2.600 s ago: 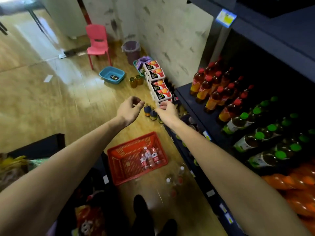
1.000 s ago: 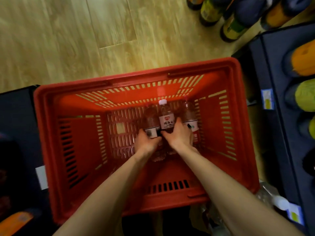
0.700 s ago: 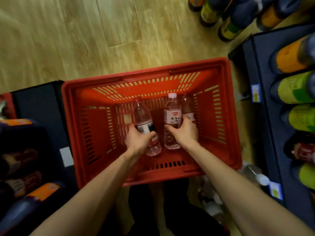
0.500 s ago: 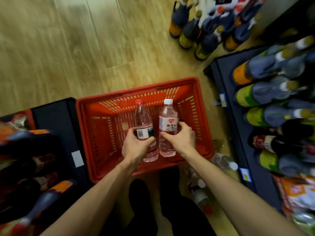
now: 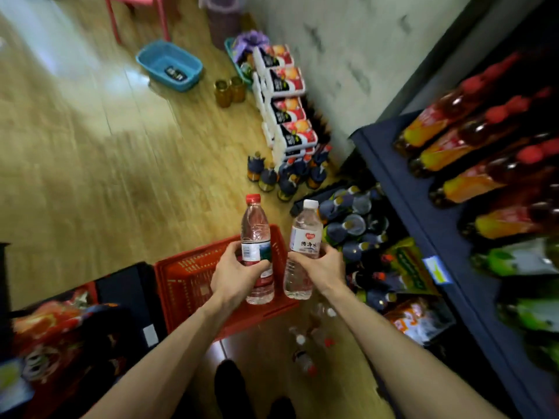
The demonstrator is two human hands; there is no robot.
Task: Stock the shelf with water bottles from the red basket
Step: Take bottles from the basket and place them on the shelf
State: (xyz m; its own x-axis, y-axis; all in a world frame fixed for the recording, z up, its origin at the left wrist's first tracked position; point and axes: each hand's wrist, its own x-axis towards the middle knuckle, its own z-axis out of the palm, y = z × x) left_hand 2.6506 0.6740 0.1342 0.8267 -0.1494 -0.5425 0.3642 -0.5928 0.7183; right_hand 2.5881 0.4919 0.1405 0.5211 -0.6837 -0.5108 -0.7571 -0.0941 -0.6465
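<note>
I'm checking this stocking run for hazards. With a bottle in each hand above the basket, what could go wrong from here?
1. Loose bottles on the floor lie right by the person's feet; a step toward the shelf might roll or trip on them.
2. The left hand and right hand are both full, holding the red-capped bottle and white-capped bottle, so neither can steady a slip.

Left hand (image 5: 234, 275), right hand (image 5: 322, 267), both gripping

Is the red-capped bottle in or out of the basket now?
Out. The left hand holds the red-capped bottle upright, lifted above the basket.
</note>
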